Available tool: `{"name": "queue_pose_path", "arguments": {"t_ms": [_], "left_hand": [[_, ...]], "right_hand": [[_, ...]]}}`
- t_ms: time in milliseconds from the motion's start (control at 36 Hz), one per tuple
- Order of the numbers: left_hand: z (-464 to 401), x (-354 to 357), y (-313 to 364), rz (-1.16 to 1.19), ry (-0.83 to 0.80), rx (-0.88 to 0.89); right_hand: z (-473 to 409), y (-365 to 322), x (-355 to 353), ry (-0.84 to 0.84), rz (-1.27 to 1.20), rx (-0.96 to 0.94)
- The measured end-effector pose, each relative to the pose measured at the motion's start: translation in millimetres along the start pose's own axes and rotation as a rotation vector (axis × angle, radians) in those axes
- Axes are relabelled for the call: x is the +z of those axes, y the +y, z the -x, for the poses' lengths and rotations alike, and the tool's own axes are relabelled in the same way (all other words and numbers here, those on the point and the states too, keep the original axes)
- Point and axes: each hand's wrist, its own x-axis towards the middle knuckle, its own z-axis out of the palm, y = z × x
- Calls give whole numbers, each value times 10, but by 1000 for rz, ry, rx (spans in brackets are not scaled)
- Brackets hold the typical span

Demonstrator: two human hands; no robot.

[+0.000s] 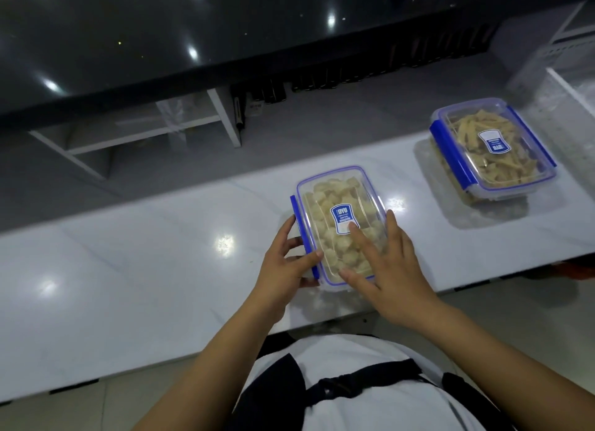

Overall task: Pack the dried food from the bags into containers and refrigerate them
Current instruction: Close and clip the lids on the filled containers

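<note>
head view, where things are: we've got the near container point(341, 227) sitting on the white counter point(145, 269) right in front of us, full of pale chunky dried food, lid on top. The second container point(492, 150), with strip-shaped dried food, sits well apart to the right, and its long blue clips look folded down.

risk: honestly the lid is the worry. The long blue clip point(304, 240) on the left side looks like it's still flared out, so if we press unevenly the lid could seat crooked and pop later in the fridge. Can't see the right-side clip at all, it's hidden under our hand, so no idea if that one's latched.

risk 2: the container is close to the counter's near edge, so a hard sideways shove on the clip could slide it toward us.

left hand: our left hand point(286, 263) comes in from the left, fingers curled round the blue clip, thumb on the lid's corner, so it's gripping the clip.

right hand: our right hand point(386, 263) lies flat on the lid, fingers straight and spread, pressing down, not gripping anything.

no fridge in sight from here.
</note>
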Motion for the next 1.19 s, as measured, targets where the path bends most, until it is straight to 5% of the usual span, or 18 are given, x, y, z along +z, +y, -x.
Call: {"name": "queue_pose_path", "arguments": {"t_ms": [83,194,333,472,1056,1195], "left_hand": [[-24,-12,49,-27,-5,-20],[-46,19,85,-51,21,-41],[-76,101,158,-135,54,-16],[-143,139,262,-198,47,-27],[-145,134,292,-250,36,-41],[-148,121,306,-261,14,-37]], "right_hand": [[-39,19,-141,-33,-75,17],[-239,220,-473,175,-575,209],[-554,438,-731,-203,-957,511],[-636,518,-814,-246,-849,548],[-459,178,-628,146,-453,335],[-462,253,-671,87,-583,346]]}}
